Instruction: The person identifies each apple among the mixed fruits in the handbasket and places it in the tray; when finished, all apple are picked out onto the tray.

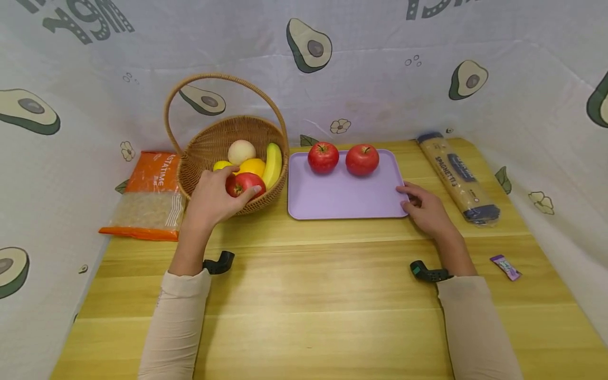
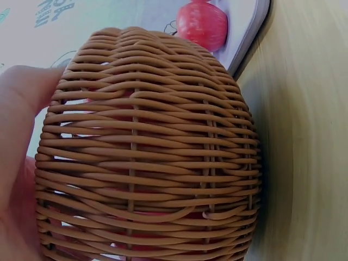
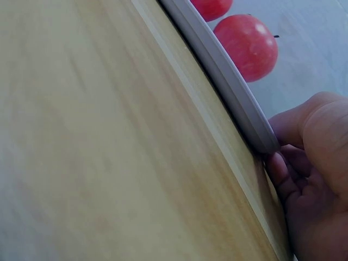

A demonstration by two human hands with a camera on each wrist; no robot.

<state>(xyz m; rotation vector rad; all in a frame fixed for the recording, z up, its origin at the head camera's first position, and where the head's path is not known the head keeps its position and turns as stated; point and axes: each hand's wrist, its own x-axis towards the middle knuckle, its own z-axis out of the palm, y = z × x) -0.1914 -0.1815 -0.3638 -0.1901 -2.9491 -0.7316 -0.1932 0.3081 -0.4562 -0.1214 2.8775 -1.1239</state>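
Note:
In the head view my left hand [image 1: 212,198] reaches over the front of the wicker basket [image 1: 199,153], thumb and fingers around a red apple [image 1: 245,182]. A banana [image 1: 273,164], an orange fruit [image 1: 253,167], a yellow fruit [image 1: 221,165] and a pale round fruit [image 1: 241,152] lie by it. The wicker wall [image 2: 147,141] hides most of that apple in the left wrist view. My right hand [image 1: 426,209] pinches the near right corner of the lilac tray [image 1: 347,198], seen also in the right wrist view. Toward the tray's back sit two red apples, a left one [image 1: 323,158] and a right one [image 1: 362,160].
Left of the basket lies an orange pasta bag [image 1: 149,195]. A spaghetti pack [image 1: 458,179] rests right of the tray, with a small purple wrapped snack [image 1: 505,267] nearer the front. The basket's tall handle [image 1: 223,76] arches above the fruit. A patterned cloth [image 1: 380,79] stands behind the table.

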